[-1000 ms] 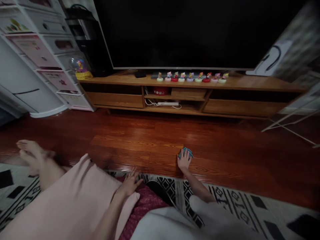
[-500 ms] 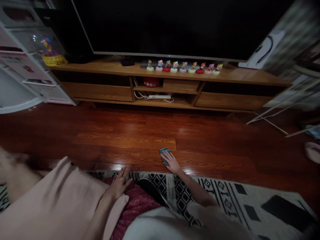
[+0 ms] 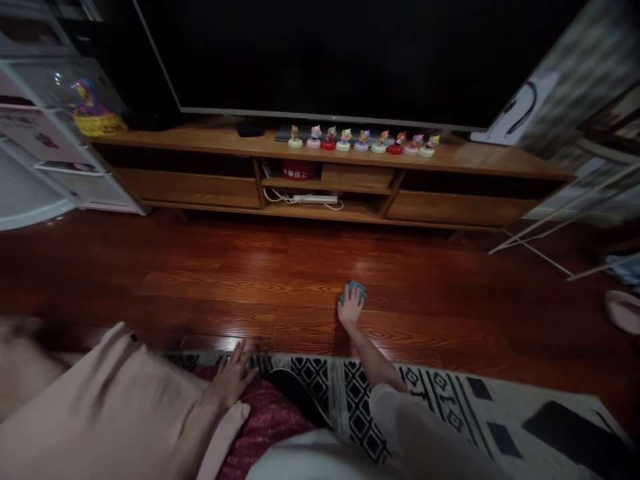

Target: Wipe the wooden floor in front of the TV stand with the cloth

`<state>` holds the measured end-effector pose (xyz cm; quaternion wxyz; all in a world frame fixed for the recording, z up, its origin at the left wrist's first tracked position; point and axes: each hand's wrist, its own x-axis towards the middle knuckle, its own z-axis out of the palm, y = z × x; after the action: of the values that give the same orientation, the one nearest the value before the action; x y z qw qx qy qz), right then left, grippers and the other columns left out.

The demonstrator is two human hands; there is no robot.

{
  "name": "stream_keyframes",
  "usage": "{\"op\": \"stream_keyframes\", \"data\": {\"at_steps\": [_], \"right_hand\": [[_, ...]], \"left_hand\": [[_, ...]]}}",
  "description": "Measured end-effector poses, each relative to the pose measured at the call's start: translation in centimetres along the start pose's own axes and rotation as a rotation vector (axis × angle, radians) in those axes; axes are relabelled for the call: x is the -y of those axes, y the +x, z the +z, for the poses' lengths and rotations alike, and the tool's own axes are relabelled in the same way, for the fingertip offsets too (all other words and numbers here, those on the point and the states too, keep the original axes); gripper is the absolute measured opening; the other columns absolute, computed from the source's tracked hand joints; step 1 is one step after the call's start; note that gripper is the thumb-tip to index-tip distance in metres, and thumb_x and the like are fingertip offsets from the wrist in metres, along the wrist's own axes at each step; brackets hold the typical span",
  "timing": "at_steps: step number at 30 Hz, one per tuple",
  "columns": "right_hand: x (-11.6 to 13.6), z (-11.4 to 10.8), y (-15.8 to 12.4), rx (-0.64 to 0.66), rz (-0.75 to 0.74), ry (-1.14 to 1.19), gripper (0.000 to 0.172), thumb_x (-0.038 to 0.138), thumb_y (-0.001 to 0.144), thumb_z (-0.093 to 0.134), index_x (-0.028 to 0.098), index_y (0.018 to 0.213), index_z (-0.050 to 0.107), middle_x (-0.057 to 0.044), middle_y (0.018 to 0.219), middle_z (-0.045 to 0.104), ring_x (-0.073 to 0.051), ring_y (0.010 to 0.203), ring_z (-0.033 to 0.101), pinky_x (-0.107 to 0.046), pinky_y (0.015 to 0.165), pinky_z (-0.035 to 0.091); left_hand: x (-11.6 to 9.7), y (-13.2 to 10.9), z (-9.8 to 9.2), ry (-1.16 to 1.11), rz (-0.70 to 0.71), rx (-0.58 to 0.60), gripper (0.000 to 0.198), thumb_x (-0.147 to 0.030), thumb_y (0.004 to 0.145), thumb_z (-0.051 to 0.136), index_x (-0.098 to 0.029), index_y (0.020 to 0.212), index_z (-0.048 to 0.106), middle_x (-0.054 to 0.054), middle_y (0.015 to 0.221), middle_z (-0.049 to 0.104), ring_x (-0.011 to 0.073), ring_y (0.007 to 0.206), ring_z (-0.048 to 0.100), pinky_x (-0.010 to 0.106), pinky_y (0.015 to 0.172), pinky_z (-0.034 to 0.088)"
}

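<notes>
Work with the cloth (image 3: 363,291) looks under way and not yet finished, though the dim floor (image 3: 425,293) does not show how much is covered and how much is left. The blue-green cloth looks small, soft and crumpled, lying on the floorboards between the rug (image 3: 483,420) and the cabinet (image 3: 445,209). The right hand's (image 3: 351,307) grip lies spread over it, any clasp impossible to tell, while the left hand (image 3: 231,381) rests loosely splayed, apparently holding nothing.
</notes>
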<state>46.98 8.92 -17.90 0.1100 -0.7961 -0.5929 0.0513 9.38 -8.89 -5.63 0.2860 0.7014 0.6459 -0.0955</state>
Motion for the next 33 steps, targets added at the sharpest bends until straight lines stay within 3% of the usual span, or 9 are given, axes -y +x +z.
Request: {"op": "stream_keyframes", "data": {"at_steps": [7, 10, 13, 15, 20, 23, 26, 28, 33], "right_hand": [[13.2, 3.1, -7.6, 0.206, -0.762, 0.166, 0.076, 0.032, 0.091, 0.058, 0.026, 0.160, 0.027, -0.011, 0.169, 0.019, -0.028, 0.156, 0.012, -0.055, 0.124, 0.010], [13.8, 2.7, -9.7, 0.355, -1.073, 0.184, 0.086, 0.029, 0.086, 0.065, 0.029, 0.161, 0.023, -0.007, 0.170, 0.019, -0.024, 0.156, 0.012, -0.049, 0.125, 0.009], [9.8, 1.0, -8.9, 0.431, -1.189, 0.148, 0.087, 0.026, 0.083, 0.065, 0.031, 0.160, 0.025, -0.004, 0.170, 0.019, -0.022, 0.156, 0.013, -0.046, 0.125, 0.010], [5.0, -0.2, -7.3, 0.380, -1.090, 0.108, 0.078, 0.026, 0.088, 0.057, 0.031, 0.160, 0.028, -0.004, 0.169, 0.023, -0.022, 0.155, 0.016, -0.046, 0.125, 0.013], [-8.4, -2.4, -3.2, 0.126, -0.543, -0.001, 0.061, 0.033, 0.098, 0.033, 0.025, 0.158, 0.034, -0.008, 0.165, 0.032, -0.023, 0.154, 0.022, -0.049, 0.121, 0.023], [-12.0, -2.9, -1.7, -0.035, -0.125, -0.050, 0.064, 0.033, 0.097, 0.030, 0.026, 0.160, 0.029, -0.010, 0.165, 0.031, -0.026, 0.154, 0.022, -0.055, 0.119, 0.025], [-10.1, -2.8, -0.4, -0.146, 0.207, -0.049, 0.067, 0.033, 0.096, 0.030, 0.022, 0.161, 0.025, -0.018, 0.165, 0.028, -0.033, 0.152, 0.023, -0.064, 0.114, 0.026], [-6.7, -2.4, 0.8, -0.164, 0.284, -0.040, 0.068, 0.034, 0.095, 0.032, 0.014, 0.160, 0.025, -0.025, 0.164, 0.025, -0.037, 0.152, 0.021, -0.068, 0.112, 0.026], [5.1, 0.1, 3.7, -0.049, 0.000, -0.027, 0.066, 0.032, 0.094, 0.040, 0.019, 0.158, 0.033, -0.016, 0.166, 0.028, -0.029, 0.153, 0.019, -0.057, 0.118, 0.022]], "left_hand": [[0.3, 0.1, -0.1, -0.076, 0.002, -0.011, 0.067, -0.052, 0.098, 0.040, -0.021, 0.157, 0.038, 0.011, 0.169, 0.018, 0.0288, 0.156, 0.013, 0.051, 0.122, 0.027], [0.1, -0.2, -0.5, -0.105, -0.005, -0.016, 0.067, -0.051, 0.099, 0.039, -0.017, 0.157, 0.037, 0.012, 0.169, 0.016, 0.0275, 0.156, 0.010, 0.047, 0.124, 0.025], [-0.3, -0.6, -1.0, -0.122, -0.004, -0.014, 0.067, -0.049, 0.100, 0.039, -0.015, 0.157, 0.036, 0.013, 0.169, 0.016, 0.0269, 0.156, 0.010, 0.045, 0.125, 0.023], [-0.5, -0.8, -1.1, -0.135, -0.005, -0.011, 0.066, -0.048, 0.100, 0.039, -0.016, 0.158, 0.034, 0.014, 0.169, 0.014, 0.0275, 0.156, 0.010, 0.047, 0.124, 0.023], [-0.8, -0.9, -0.8, -0.157, -0.008, -0.021, 0.066, -0.049, 0.099, 0.040, -0.020, 0.159, 0.034, 0.012, 0.169, 0.012, 0.0304, 0.156, 0.009, 0.054, 0.123, 0.024], [-1.3, -1.1, -0.9, -0.136, -0.010, 0.005, 0.066, -0.047, 0.099, 0.040, -0.019, 0.158, 0.034, 0.011, 0.169, 0.008, 0.0296, 0.156, 0.007, 0.054, 0.124, 0.021], [-2.1, -1.3, -1.4, -0.101, -0.010, 0.056, 0.066, -0.046, 0.099, 0.039, -0.017, 0.158, 0.034, 0.012, 0.169, 0.008, 0.0281, 0.156, 0.006, 0.052, 0.125, 0.017], [-2.6, -1.3, -1.8, -0.072, -0.003, 0.083, 0.067, -0.044, 0.098, 0.040, -0.016, 0.158, 0.034, 0.012, 0.169, 0.008, 0.0267, 0.156, 0.006, 0.050, 0.126, 0.016], [-3.5, -0.6, -2.1, -0.035, -0.027, 0.112, 0.067, -0.036, 0.095, 0.046, -0.016, 0.158, 0.035, 0.014, 0.169, 0.009, 0.0262, 0.157, 0.007, 0.052, 0.125, 0.015]]}}
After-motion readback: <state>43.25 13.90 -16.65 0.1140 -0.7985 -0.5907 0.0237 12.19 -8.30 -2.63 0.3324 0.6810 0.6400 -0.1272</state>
